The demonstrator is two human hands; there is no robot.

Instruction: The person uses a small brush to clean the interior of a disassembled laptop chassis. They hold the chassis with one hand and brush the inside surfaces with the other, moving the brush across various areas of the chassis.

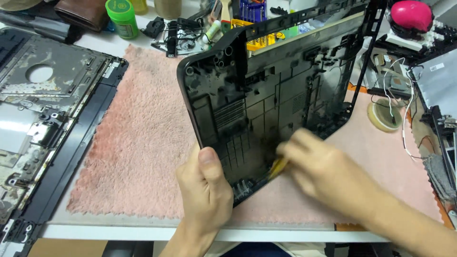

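A: Head view: the black laptop base shell [266, 90] stands tilted on the pink fluffy mat [138, 143], its inner side with ribs and screw posts facing the camera. Its long axis runs from the near lower corner up and away to the right.

B: Which hand has it?

A: The left hand [204, 190] is closed on the shell's near left edge, thumb up over the rim, just by the lower corner. The right hand [319, 166] is blurred; it is closed around a small yellow tool [278, 166], whose tip touches the shell's inner face near the bottom edge. So the shell lies ahead of and above both hands, the left one at its edge, the right one over its inside.

B: Around it?

A: Well to the left lies another stripped laptop chassis [43, 109]. A green-capped bottle [122, 18] and tangled cables stand behind the mat. A roll of tape [384, 115] sits to the right beside white wires. Nothing lies between the hands and the shell.
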